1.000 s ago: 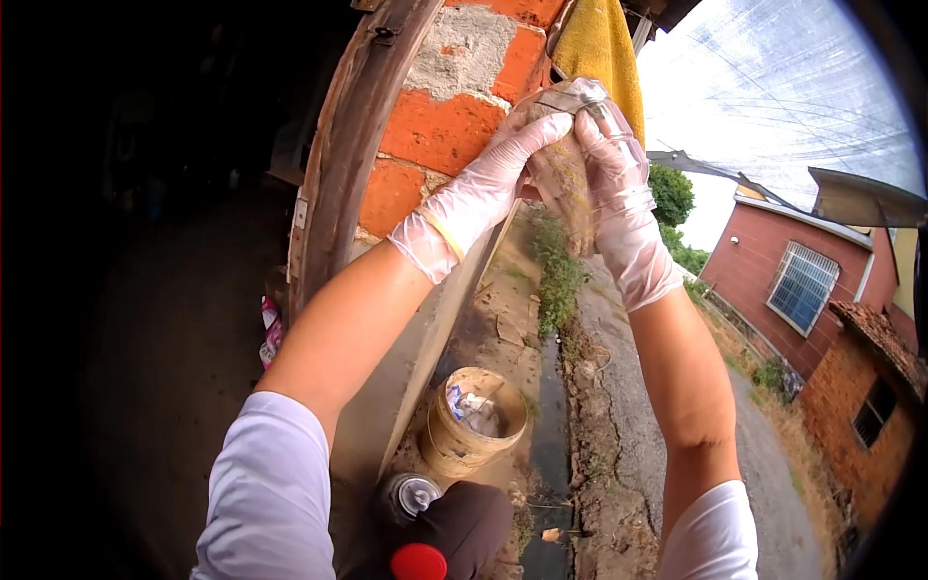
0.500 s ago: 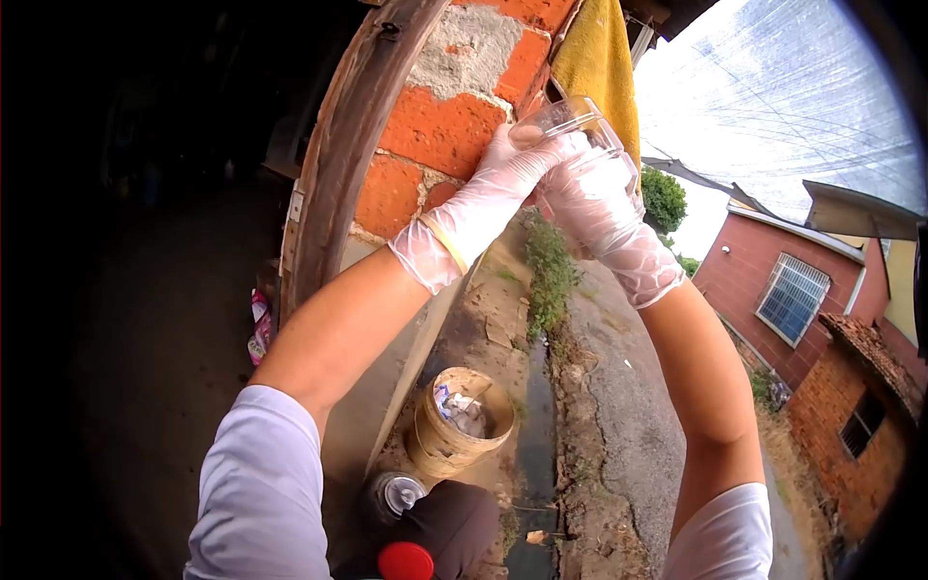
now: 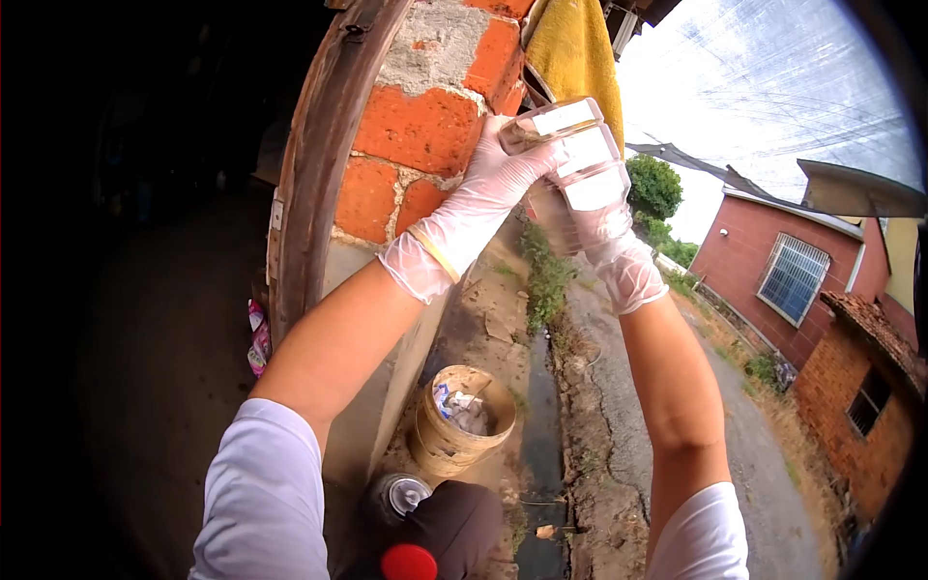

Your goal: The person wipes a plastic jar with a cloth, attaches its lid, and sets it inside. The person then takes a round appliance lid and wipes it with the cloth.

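A clear plastic container (image 3: pixel 580 147) with flat, ridged sides is held up at the top centre, in front of the brick pillar and a hanging yellow cloth (image 3: pixel 577 53). Bright reflections lie on its facets. My left hand (image 3: pixel 503 164), in a thin see-through glove, grips its left side, with the thumb across the near face. On the lower right, my gloved right hand (image 3: pixel 604 224) wraps the container; its fingers are partly hidden and slightly blurred. A yellow band (image 3: pixel 435 253) circles the left glove's cuff.
The brick pillar (image 3: pixel 411 126) with a wooden frame (image 3: pixel 324 145) stands close on the left. Below are a bucket of rubbish (image 3: pixel 462 440), a clear-lidded container (image 3: pixel 401 493) and a red round object (image 3: pixel 408 562) by my knee. A narrow gutter (image 3: pixel 541 435) runs alongside the road.
The container has turned in my hands, so its ridged faces now catch the light. My right hand has shifted left and slightly down. The view has moved a little to the right.
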Demonstrator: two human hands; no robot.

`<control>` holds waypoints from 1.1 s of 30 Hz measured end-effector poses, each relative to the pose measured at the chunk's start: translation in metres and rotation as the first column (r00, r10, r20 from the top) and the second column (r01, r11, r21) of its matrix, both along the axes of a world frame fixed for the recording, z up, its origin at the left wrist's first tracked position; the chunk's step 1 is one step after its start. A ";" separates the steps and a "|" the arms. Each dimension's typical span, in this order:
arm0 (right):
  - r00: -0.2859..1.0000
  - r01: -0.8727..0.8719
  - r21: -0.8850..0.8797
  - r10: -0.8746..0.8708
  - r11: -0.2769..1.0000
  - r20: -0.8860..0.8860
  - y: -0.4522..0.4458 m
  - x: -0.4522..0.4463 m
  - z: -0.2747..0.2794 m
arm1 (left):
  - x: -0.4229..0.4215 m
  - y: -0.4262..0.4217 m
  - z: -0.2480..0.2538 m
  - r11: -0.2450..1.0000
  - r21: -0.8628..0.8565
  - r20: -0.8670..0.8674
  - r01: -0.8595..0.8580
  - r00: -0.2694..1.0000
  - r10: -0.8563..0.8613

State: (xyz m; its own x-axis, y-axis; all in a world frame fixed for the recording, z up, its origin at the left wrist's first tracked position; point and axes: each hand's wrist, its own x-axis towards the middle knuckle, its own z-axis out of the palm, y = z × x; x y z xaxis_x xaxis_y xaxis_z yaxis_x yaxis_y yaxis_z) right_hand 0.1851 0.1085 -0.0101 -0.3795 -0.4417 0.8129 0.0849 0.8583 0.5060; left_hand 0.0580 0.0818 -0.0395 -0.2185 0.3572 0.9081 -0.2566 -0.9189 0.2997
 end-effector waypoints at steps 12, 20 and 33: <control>0.985 0.098 0.133 -0.115 0.986 0.130 0.011 -0.009 -0.008 | 0.019 -0.016 -0.019 0.948 0.149 0.124 -0.283 0.956 0.266; 0.978 -0.135 -0.201 0.163 0.970 0.127 0.014 -0.004 -0.022 | 0.021 -0.028 -0.033 0.939 0.020 0.070 -0.343 0.938 0.340; 0.440 -0.282 -0.954 0.898 0.103 -0.033 0.020 0.002 -0.012 | -0.004 -0.028 -0.013 0.972 0.003 -0.092 0.235 0.968 -0.233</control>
